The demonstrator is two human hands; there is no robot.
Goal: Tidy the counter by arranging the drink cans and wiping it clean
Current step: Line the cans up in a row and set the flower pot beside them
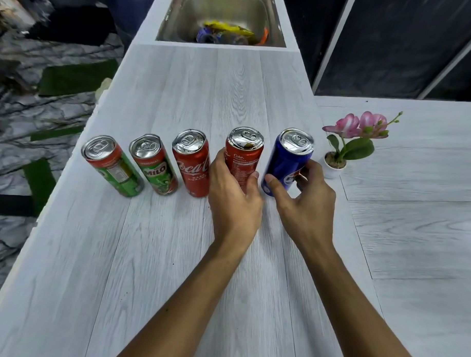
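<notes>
gripping the second coke can (243, 157) with the left hand (235, 194), right hand (306, 196) wrapped round the blue can (288, 160); five upright in a row on the bench (173, 256).

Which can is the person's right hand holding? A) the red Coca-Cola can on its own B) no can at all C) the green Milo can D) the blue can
D: the right hand wraps its fingers around the blue can, while the left hand grips a red Coke can.
</notes>
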